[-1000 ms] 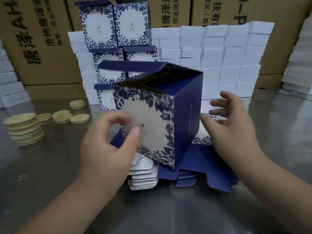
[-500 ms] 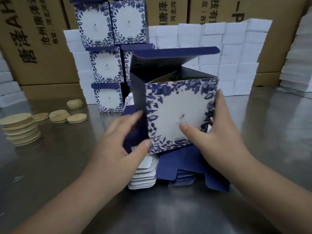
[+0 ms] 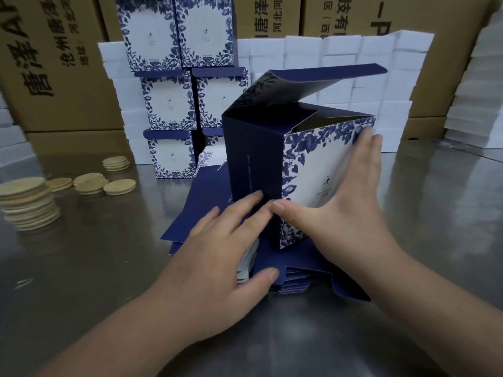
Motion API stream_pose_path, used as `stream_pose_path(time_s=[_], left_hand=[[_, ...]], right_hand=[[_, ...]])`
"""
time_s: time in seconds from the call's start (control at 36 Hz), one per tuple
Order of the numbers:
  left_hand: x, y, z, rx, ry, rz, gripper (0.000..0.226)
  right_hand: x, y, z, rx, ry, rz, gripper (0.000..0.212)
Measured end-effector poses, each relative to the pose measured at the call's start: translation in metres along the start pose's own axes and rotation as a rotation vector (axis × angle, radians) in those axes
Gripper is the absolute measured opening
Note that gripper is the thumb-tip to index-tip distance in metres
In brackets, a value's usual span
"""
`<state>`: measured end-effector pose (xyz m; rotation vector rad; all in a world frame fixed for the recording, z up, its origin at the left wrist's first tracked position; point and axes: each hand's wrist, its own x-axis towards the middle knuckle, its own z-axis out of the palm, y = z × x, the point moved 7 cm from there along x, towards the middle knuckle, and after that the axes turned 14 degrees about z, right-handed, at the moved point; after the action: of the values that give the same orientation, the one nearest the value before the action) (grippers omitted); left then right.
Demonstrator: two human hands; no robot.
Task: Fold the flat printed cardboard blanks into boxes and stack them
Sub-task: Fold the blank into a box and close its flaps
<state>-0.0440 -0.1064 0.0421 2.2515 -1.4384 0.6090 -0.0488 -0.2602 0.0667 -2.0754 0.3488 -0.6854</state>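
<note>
The left hand (image 3: 217,257) and right hand (image 3: 345,208) are pressing spread, flat fingers against the open-lidded box (image 3: 255,164) standing on the pile of blanks (image 3: 196,202), probably risking a slide or dented panel under uneven pressure.

Navy box (image 3: 275,170) — blue-leaf white front, tan discs (image 3: 27,202), white blocks (image 3: 340,50)

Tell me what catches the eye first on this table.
A navy and white floral cardboard box stands centre, lid flap raised, over a pile of flat navy blanks, with the left hand and right hand pressed against it. Behind left rise stacked floral boxes; far left sit round pale wooden discs.
</note>
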Motion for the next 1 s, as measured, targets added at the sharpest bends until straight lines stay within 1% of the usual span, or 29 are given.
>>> stream_pose_path(time_s=[0.17, 0.28, 0.33, 0.39, 0.42, 0.44, 0.5, 0.56, 0.61, 0.67, 0.72, 0.78, 0.83, 0.89, 0.94, 1.0], left_hand=[[-0.001, 0.003, 0.006, -0.015, -0.081, 0.033, 0.061], [0.000, 0.006, 0.006, -0.040, -0.060, 0.075, 0.061], [0.001, 0.008, -0.002, -0.048, 0.021, 0.117, 0.061], [-0.001, 0.002, -0.020, -0.034, 0.226, 0.129, 0.052], [-0.004, -0.005, -0.031, -0.025, 0.352, 0.098, 0.046], [-0.008, -0.016, -0.043, -0.043, 0.479, 0.028, 0.040], [-0.019, -0.049, -0.061, -0.146, 0.708, -0.206, 0.027], [-0.031, -0.087, -0.064, -0.304, 0.856, -0.464, 0.023], [-0.043, -0.122, -0.051, -0.498, 0.934, -0.665, 0.024], [-0.052, -0.144, -0.026, -0.675, 0.905, -0.852, 0.033], [-0.056, -0.152, 0.001, -0.783, 0.800, -0.974, 0.037], [-0.054, -0.152, 0.014, -0.807, 0.742, -0.975, 0.038], [-0.048, -0.149, 0.015, -0.793, 0.727, -0.909, 0.039], [-0.045, -0.148, 0.015, -0.788, 0.714, -0.880, 0.040], [-0.046, -0.151, 0.015, -0.804, 0.747, -0.900, 0.040], [-0.048, -0.154, 0.013, -0.811, 0.781, -0.923, 0.040]], right_hand=[[-0.001, -0.001, 0.000, -0.011, -0.019, 0.023, 0.140], [0.002, -0.001, -0.003, 0.030, 0.010, 0.028, 0.138], [0.004, -0.001, -0.005, 0.037, 0.032, 0.028, 0.141], [0.005, -0.001, -0.008, 0.050, 0.048, 0.019, 0.144], [0.006, -0.001, -0.011, 0.063, 0.057, 0.015, 0.144], [0.008, 0.000, -0.013, 0.072, 0.064, 0.012, 0.143], [0.011, 0.001, -0.017, 0.067, 0.056, 0.019, 0.143], [0.014, 0.001, -0.018, 0.044, 0.032, 0.033, 0.144], [0.016, 0.001, -0.019, 0.019, 0.021, 0.042, 0.146], [0.018, 0.001, -0.020, 0.009, 0.025, 0.048, 0.147], [0.020, 0.002, -0.023, 0.021, 0.038, 0.051, 0.143], [0.021, 0.002, -0.025, 0.038, 0.051, 0.052, 0.136], [0.021, 0.003, -0.025, 0.047, 0.053, 0.060, 0.132], [0.022, 0.002, -0.026, 0.058, 0.060, 0.068, 0.130], [0.026, 0.001, -0.029, 0.089, 0.072, 0.076, 0.131], [0.033, -0.003, -0.034, 0.132, 0.083, 0.090, 0.138]])
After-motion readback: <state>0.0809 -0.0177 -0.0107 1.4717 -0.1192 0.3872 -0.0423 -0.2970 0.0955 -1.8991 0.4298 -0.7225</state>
